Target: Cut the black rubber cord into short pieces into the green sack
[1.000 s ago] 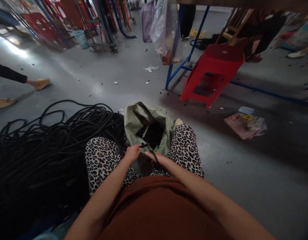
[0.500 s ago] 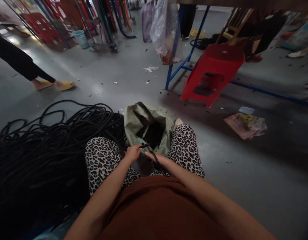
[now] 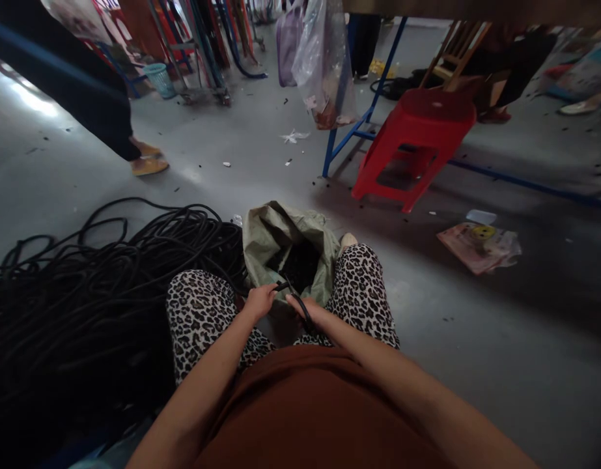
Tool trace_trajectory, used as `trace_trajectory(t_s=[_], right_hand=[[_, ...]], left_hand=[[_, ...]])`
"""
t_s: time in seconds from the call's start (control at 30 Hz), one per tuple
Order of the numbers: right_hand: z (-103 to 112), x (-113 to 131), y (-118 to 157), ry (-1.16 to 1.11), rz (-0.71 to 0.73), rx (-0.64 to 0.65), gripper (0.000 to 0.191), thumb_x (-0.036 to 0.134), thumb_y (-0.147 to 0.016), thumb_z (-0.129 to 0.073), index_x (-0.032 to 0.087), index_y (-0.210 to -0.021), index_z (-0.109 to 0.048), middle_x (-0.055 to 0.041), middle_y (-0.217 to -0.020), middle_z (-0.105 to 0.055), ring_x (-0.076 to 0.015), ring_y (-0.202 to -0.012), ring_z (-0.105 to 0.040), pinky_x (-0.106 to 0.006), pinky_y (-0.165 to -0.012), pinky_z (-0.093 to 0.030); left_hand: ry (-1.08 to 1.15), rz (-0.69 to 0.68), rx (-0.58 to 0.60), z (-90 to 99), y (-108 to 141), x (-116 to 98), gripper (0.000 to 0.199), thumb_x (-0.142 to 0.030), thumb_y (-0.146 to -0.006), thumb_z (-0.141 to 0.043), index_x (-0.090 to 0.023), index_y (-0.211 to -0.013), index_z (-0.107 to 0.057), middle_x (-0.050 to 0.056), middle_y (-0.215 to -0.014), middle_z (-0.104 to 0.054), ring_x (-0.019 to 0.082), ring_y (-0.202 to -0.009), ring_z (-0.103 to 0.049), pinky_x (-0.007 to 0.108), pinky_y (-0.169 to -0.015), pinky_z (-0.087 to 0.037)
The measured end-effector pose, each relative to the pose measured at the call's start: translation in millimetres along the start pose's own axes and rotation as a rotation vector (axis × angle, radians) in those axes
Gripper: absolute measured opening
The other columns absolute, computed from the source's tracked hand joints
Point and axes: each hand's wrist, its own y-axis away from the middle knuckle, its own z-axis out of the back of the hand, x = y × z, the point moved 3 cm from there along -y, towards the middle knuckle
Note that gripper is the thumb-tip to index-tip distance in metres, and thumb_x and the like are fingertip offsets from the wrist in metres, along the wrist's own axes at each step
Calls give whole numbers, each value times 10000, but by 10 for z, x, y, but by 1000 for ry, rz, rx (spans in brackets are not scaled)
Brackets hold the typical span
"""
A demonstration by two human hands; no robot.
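I had the left hand (image 3: 260, 301) low at the near side of an olive-green sack (image 3: 255, 241), its fingers clamped on a black cord (image 3: 282, 286) whose short end poked out toward the right. The right hand (image 3: 314, 310) sat close by, fingers wrapped round the black handle of what looked like scissors (image 3: 303, 312). The thin blades pointed up beside the cord's tip; from my end I couldn't tell whether they touched it, or whether they were parted.

The sack stood open on the floor (image 3: 441, 352), just ahead of and between the knees in leopard-print trousers (image 3: 361, 283), and I could make out a dark heap (image 3: 300, 264) inside, too dim to sort into pieces. To the left I saw a big tangle of black cord (image 3: 134, 260) spread over the floor, reaching right up to the sack; behind the left knee I lost track of whether the held length ran back to it.

Farther out, a red stool (image 3: 430, 124) stood ahead and to the right, near a clear plastic bag (image 3: 324, 71) hanging by a blue metal frame (image 3: 349, 139). Off to the left, I had another person's dark-trousered leg and yellow slippers (image 3: 150, 167) in view.
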Motion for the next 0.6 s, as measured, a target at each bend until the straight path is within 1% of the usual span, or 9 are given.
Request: trace_trajectory(t_s=[0.1,0.23,0.33,0.43,0.6], right_hand=[[-2,4,6,32,28,9,556,637,-1002,-558,136,-772,-631,-15,-511,-548,-139,-398,-549,-196,-370,-419],[6,14,48,40,42,16,539,608,-1033,-514,144,-775,-607,-8,-506,-546,-142,-376,-546,-207,-374,-435],[17,32,69,33,34,16,542,612,-1028,-521,144,-766,-604,-3,-480,-533,-137,-351,-534,-200,-360,-428],[27,30,57,-3,-8,7,527,592,-1037,-514,145,-769,-594,2,-461,-529,-135,-327,-528,-197,-339,-422],[24,-1,2,-99,-12,0,474,541,-1070,-461,156,-815,-571,15,-446,-524,-149,-325,-541,-219,-340,-466]], left_hand=[[0,-2,4,-6,-4,2,404,-221,-1007,-525,-230,-1381,-680,63,-1390,-710,205,-1324,-640,292,-1152,-446],[3,-8,-2,-17,-9,-1,397,-230,-1004,-530,-246,-1368,-688,52,-1383,-715,204,-1299,-656,290,-1131,-467],[13,-19,-21,-15,-10,-5,396,-221,-998,-539,-260,-1360,-694,41,-1376,-720,202,-1288,-663,290,-1125,-474],[-17,-13,-45,10,-9,0,397,-199,-992,-547,-236,-1359,-693,55,-1383,-715,204,-1303,-651,295,-1141,-459],[-103,-9,-53,64,1,0,383,-200,-988,-564,-232,-1344,-701,60,-1362,-728,209,-1304,-646,310,-1142,-448]])
